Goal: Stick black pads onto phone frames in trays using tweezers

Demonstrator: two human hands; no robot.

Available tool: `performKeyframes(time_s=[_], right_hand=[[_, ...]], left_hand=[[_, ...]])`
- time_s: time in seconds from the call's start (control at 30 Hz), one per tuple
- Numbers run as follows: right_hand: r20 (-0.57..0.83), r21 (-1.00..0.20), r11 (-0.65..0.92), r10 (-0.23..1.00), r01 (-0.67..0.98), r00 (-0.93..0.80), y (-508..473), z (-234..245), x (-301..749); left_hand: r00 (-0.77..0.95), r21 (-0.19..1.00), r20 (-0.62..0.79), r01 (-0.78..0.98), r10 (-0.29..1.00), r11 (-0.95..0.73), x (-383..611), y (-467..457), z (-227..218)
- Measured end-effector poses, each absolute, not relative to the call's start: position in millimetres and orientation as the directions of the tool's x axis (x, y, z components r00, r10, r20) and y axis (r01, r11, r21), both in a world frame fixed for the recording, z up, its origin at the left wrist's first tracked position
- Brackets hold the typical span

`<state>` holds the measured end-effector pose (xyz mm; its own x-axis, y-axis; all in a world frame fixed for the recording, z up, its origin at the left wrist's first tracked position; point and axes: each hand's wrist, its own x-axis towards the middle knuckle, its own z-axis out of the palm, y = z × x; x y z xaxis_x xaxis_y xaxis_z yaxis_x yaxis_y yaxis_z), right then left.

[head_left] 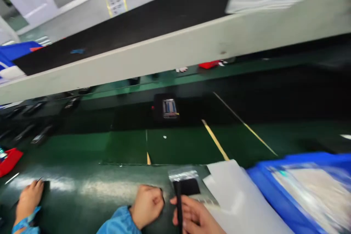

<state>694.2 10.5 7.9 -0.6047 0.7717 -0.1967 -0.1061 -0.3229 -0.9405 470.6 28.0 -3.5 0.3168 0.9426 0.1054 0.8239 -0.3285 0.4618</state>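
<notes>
My left hand (148, 204) is closed into a fist near the front of the green worktop (74, 197); whatever it may hold is hidden. Just to its right, my right hand (196, 215) grips a slim black rod-shaped object (179, 204) between thumb and fingers, pointing upward. Behind that object lies a clear plastic bag (185, 173) with a dark rectangular patch (191, 187). White sheets (236, 197) lie right of my right hand. Motion blurs the picture, so the black object's exact kind does not show.
Another person's hand (30, 197) rests at far left near a red tray (10, 161). A blue bin (268, 175) with bagged items stands right. A dark belt (131, 113) carries a black device (160, 108). A pale shelf edge (153, 56) crosses above.
</notes>
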Motion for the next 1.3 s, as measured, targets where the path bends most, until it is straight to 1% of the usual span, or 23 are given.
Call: performKeyframes(time_s=[0.1,0.2,0.33,0.47,0.53,0.6,0.67,0.73,0.8,0.87,0.93,1.0,1.07,1.13,1.2,1.3], right_hand=[[-0.149,-0.894,-0.368,0.784,-0.257,-0.603,7.5,11.0,690.9],[-0.105,-0.862,-0.376,0.788,-0.34,-0.606,10.1,14.3,687.6],[-0.125,-0.851,-0.396,0.791,-0.345,-0.599,9.6,15.7,686.8],[-0.151,-0.841,-0.417,0.792,-0.344,-0.591,8.8,14.4,685.8],[-0.147,-0.835,-0.42,0.792,-0.355,-0.592,8.9,13.4,684.6],[-0.145,-0.832,-0.423,0.791,-0.359,-0.594,8.9,12.3,683.3],[-0.147,-0.828,-0.426,0.792,-0.364,-0.593,8.5,11.3,682.4],[-0.151,-0.824,-0.431,0.793,-0.368,-0.591,8.0,10.9,682.2],[-0.153,-0.822,-0.431,0.796,-0.371,-0.586,7.5,11.5,682.4],[-0.156,-0.825,-0.429,0.798,-0.367,-0.582,7.5,12.7,682.5],[-0.158,-0.829,-0.425,0.801,-0.362,-0.578,7.9,13.5,682.5],[-0.153,-0.836,-0.417,0.802,-0.358,-0.578,8.6,13.6,682.4],[-0.14,-0.842,-0.403,0.806,-0.359,-0.576,9.2,13.6,682.9],[-0.13,-0.847,-0.392,0.807,-0.359,-0.576,9.5,14.4,684.0],[-0.129,-0.851,-0.389,0.805,-0.352,-0.578,9.5,16.3,685.6],[-0.138,-0.862,-0.386,0.801,-0.328,-0.582,9.3,19.5,688.1]], left_hand=[[0.279,0.451,0.106,0.842,0.954,-0.296,476.6,46.4,16.4],[0.226,0.396,0.119,0.882,0.967,-0.255,480.3,103.4,47.1],[0.149,0.279,0.134,0.943,0.98,-0.181,505.6,198.3,71.0],[0.123,0.118,0.133,0.983,0.983,-0.139,527.9,262.1,72.3],[0.141,0.042,0.125,0.988,0.982,-0.147,530.8,279.2,70.9],[0.194,-0.016,0.103,0.981,0.976,-0.193,529.5,291.0,69.9],[0.264,-0.049,0.064,0.964,0.962,-0.262,525.8,299.8,69.5],[0.324,-0.058,0.026,0.945,0.946,-0.323,520.4,306.3,69.7],[0.36,-0.05,0.01,0.932,0.933,-0.359,512.6,309.6,70.5],[0.37,-0.031,0.026,0.929,0.929,-0.369,501.4,308.7,71.8],[0.352,-0.003,0.073,0.936,0.933,-0.352,486.3,303.6,72.4],[0.298,0.04,0.138,0.951,0.944,-0.306,468.4,295.1,71.1],[0.199,0.106,0.205,0.969,0.958,-0.224,449.3,285.1,67.3],[0.059,0.197,0.263,0.974,0.963,-0.114,431.6,275.3,61.6],[-0.089,0.311,0.307,0.95,0.948,-0.011,417.5,267.5,54.7],[-0.274,0.505,0.325,0.86,0.905,0.079,408.4,260.9,43.6]])
